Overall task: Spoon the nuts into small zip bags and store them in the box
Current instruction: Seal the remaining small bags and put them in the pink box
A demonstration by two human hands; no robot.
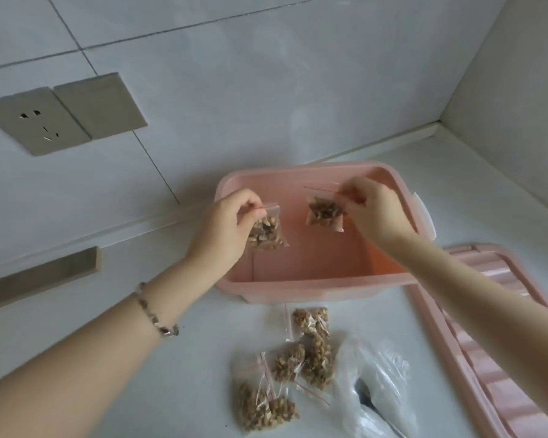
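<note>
Here, your left hand (225, 229) pinches the top edge of one small zip bag (268, 232) between thumb and fingertips; the bag hangs, nuts settled at the bottom, above the left part of the open pink box (314, 289). No bag lies on the box floor yet, so this looks like the start of the storing step. Further right, a second zip bag (325, 213) hangs over the middle of the box, pinched at its red-lined top edge by your right hand (372, 210).

Lower both bags close to the floor before you let go, since a drop from this height could pop a seal. Lay them flat and side by side against one wall, leaving room for the rest. If a zip feels loose between your fingertips, press it along its length first.

On the counter just in front of the box lie the other filled bags (298, 368), overlapping; a large clear plastic bag (374, 374) touches them on the right. The lid (494, 384) rests off the box, at far right.
</note>
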